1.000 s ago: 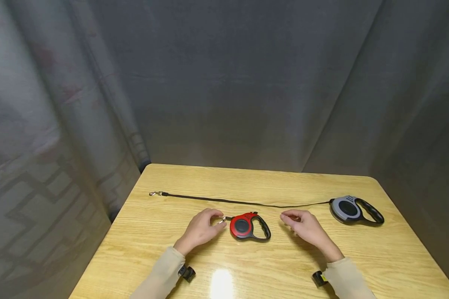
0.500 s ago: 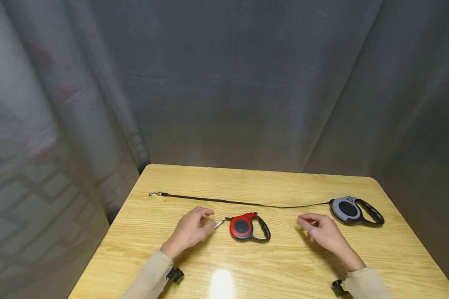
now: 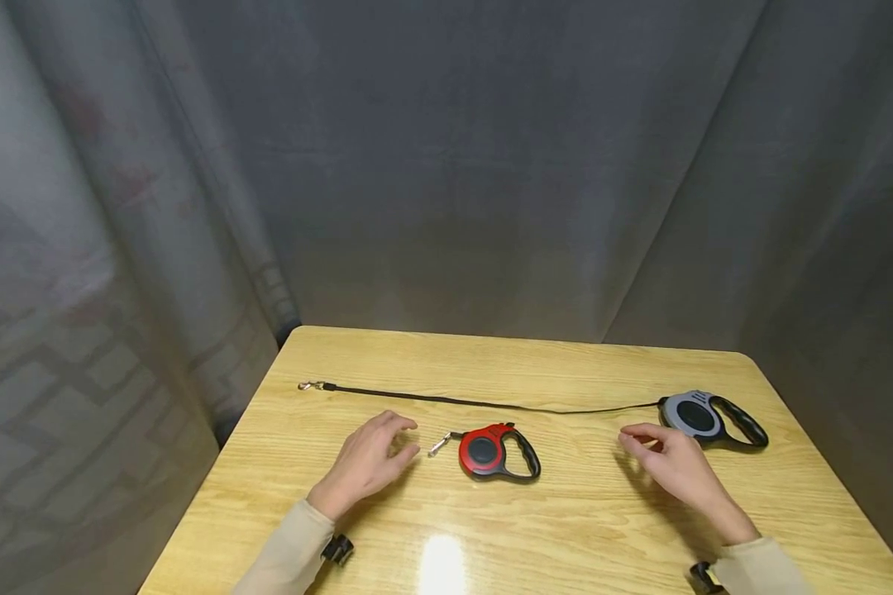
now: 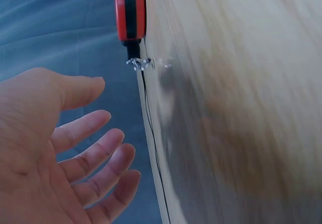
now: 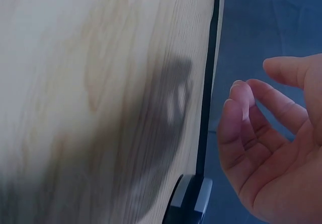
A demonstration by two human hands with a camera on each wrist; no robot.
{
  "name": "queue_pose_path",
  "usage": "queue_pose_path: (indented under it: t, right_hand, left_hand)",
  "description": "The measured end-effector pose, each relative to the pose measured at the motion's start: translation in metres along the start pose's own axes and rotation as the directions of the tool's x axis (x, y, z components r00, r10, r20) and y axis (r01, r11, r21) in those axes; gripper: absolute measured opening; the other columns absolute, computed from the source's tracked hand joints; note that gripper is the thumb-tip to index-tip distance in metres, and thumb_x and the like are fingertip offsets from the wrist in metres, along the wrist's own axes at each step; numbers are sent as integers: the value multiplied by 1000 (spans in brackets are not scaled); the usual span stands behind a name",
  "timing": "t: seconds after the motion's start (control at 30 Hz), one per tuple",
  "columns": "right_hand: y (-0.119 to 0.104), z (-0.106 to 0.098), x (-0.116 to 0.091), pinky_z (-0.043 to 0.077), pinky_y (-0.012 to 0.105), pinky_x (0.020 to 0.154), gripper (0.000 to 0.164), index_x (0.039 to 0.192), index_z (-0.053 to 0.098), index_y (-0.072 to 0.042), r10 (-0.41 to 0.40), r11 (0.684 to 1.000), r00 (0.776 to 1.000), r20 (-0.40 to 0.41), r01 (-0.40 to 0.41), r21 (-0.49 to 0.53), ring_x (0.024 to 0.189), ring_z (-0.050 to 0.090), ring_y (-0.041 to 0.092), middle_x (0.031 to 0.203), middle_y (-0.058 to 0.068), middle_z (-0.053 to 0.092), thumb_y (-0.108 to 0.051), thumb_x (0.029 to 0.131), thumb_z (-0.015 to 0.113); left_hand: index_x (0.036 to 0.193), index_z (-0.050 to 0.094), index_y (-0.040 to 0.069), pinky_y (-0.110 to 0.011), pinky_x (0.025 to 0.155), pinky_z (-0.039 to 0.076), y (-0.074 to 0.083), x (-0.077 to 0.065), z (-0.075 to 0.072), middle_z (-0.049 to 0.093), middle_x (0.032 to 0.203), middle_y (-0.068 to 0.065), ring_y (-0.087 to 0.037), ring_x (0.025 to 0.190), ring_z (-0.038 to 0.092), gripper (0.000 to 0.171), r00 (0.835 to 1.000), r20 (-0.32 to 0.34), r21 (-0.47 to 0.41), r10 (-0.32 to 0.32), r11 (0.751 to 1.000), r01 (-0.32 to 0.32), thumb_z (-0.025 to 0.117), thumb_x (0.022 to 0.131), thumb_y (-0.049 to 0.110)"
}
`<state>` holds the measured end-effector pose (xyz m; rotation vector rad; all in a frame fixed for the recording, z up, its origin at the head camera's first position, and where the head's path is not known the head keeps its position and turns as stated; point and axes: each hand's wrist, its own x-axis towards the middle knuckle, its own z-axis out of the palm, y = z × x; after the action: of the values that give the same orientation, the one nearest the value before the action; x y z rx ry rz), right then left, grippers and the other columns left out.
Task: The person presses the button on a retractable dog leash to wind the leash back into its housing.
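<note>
A red and black retractable dog leash (image 3: 482,451) lies on the table, its metal clip (image 3: 439,445) pointing left. My left hand (image 3: 368,457) hovers left of that clip with relaxed, parted fingers and holds nothing; the left wrist view shows the palm and the clip (image 4: 138,64) beyond the thumb. Farther right lies a grey and black retractable leash (image 3: 694,415). Close in front of it is my right hand (image 3: 666,461), loosely curled around nothing. From the grey leash a black strap (image 3: 446,400) runs left across the table to a metal clip (image 3: 311,385).
The wooden table (image 3: 536,537) has rounded far corners and carries both leashes. Behind it and along its sides hang grey curtains (image 3: 446,182). Dark wrist cameras sit at both sleeves.
My left hand has let go of the red leash's clip and drawn back to the left. The right hand has moved right, away from the red leash toward the grey one.
</note>
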<state>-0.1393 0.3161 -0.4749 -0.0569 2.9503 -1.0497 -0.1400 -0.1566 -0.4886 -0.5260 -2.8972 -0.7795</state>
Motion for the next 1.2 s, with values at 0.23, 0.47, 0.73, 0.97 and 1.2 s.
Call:
queue_pose_path:
  t: [0.23,0.47,0.73,0.97,1.2]
  right_hand:
    - [6,-6,2,48,28,66,37,125,78,-7,-11,999,1000,-3,11,-41,79,62,10,114,12,79,-37,106,68]
    - [11,-14,2,48,28,67,37,124,77,-6,-5,998,1000,-11,4,-61,80,62,11,112,12,79,-36,106,68]
    - [20,-23,1,49,29,67,39,126,76,-2,14,997,1000,-10,-15,-81,83,65,14,112,16,79,-35,106,67]
    - [27,-29,2,50,29,70,44,130,73,0,63,996,998,-3,-63,-56,83,67,11,110,14,79,-37,107,65]
    - [33,-40,5,49,29,67,49,133,70,4,96,994,995,-5,-96,-60,82,65,14,108,16,77,-38,108,63]
  left_hand:
    - [128,74,14,-38,82,57,-11,-1,-2,73,123,-3,-18,101,69,34,999,11,17,-39,999,38,78,97,28]
    - [128,74,15,-41,85,57,-19,-2,-5,72,120,-2,-20,102,69,34,998,21,11,-59,998,59,78,98,29]
    - [127,74,15,-41,85,57,-29,-1,-7,73,122,-2,-18,102,68,33,995,19,-14,-95,995,95,78,98,29]
    - [128,74,16,-40,83,57,-37,-1,-16,73,121,-2,-18,102,69,32,993,17,-23,-118,993,118,77,99,29]
    - [128,74,15,-43,85,57,-47,-5,-20,72,122,-2,-20,104,69,32,990,15,-15,-143,990,143,76,100,29]
